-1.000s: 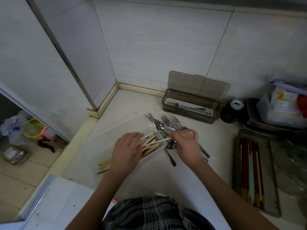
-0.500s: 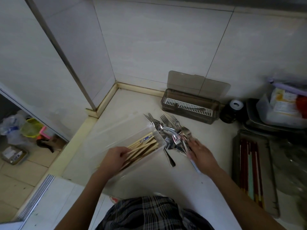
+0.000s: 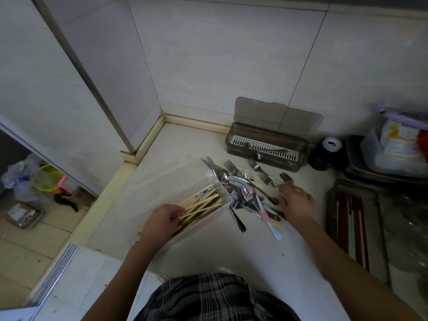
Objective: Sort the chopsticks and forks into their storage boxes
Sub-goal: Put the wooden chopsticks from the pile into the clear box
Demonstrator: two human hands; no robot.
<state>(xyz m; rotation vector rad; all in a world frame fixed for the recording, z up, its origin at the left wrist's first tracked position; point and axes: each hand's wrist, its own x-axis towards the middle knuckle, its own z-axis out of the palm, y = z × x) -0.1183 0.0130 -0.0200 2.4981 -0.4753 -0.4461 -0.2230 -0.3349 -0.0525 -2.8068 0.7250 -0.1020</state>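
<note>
Left hand [image 3: 163, 218]: nearest me, fingers curled round the wooden chopsticks [image 3: 201, 206], steadying them inside the clear box [image 3: 166, 181].
Right hand [image 3: 295, 202]: palm down on the fork pile [image 3: 245, 188]; blurred, so I cannot tell whether it grasps one.
Technique: single out one fork by its handle, lift clear of the tangle, tines aligned.
Beyond right hand: brown lidded box [image 3: 266, 148], a few utensils already inside.
Right of it: tray of red chopsticks [image 3: 350, 228].

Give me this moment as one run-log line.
left hand: holds wooden chopsticks in clear box | right hand: on fork pile, grip unclear | brown box: open
</note>
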